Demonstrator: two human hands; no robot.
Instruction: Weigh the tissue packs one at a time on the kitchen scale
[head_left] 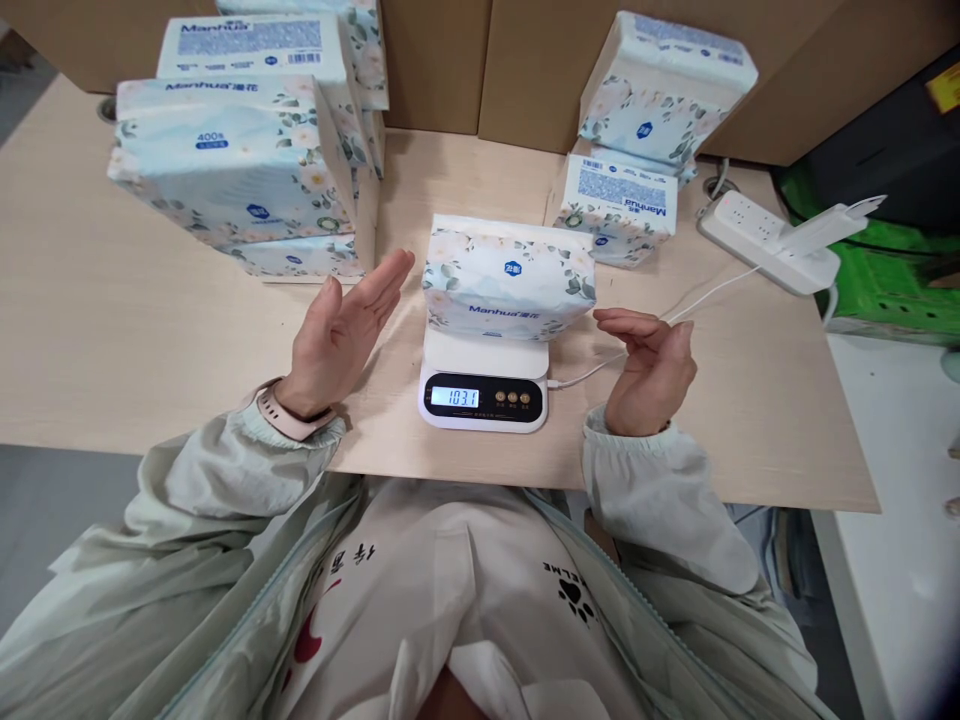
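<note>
A blue and white floral tissue pack (510,280) rests on a white digital scale (486,355), whose lit display shows 103.1. To the left of the pack is my left hand (341,335), palm turned inward, thumb apart from the stretched fingers, touching nothing. My right hand (651,365) is at the right of the scale, its fingers extended toward the pack with a small gap, and it holds nothing. A white cable (581,378) plugs into the scale's right side.
Tissue packs (232,160) are stacked at the back left, and a smaller stack (619,200) stands at the back right. Cardboard boxes (435,70) line the table's rear. A white power strip (765,240) lies at the right beside a green crate (900,290).
</note>
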